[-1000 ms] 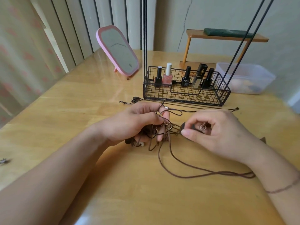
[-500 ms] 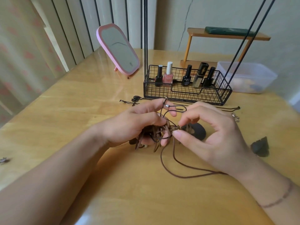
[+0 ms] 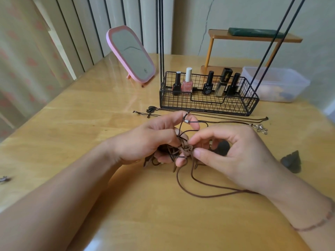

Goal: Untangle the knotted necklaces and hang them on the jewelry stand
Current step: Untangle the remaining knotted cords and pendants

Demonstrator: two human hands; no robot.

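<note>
- At table centre, the left hand clutches the knotted necklaces, a bundle of brown and dark cords, against its curled fingers.
- From the 3 o'clock side of the knot, the right hand pinches a strand between thumb and forefinger; both hands grasp cord, neither is released.
- One brown loop trails toward 6 o'clock onto the table, running under the right wrist.
- A dark cord with a small silver bead rises over the left forefinger and runs toward 3 o'clock, ending at a silver pendant lying on the wood.
- At 12 o'clock stands the jewelry stand, a black wire basket with tall rods; its upper part is out of view, and no necklace shows on the visible rods.
- Progress, as judged: early. The knot is tight, no cord is fully freed, and all hanging remains.
- Legible writing: the gold-black bottle reads "ydby"; a black bottle beside it carries white lettering, apparently "OUMB…", otherwise too small to read.
- A pink mirror stands at 11 o'clock, with a faint round mark on it that cannot be read.
</note>
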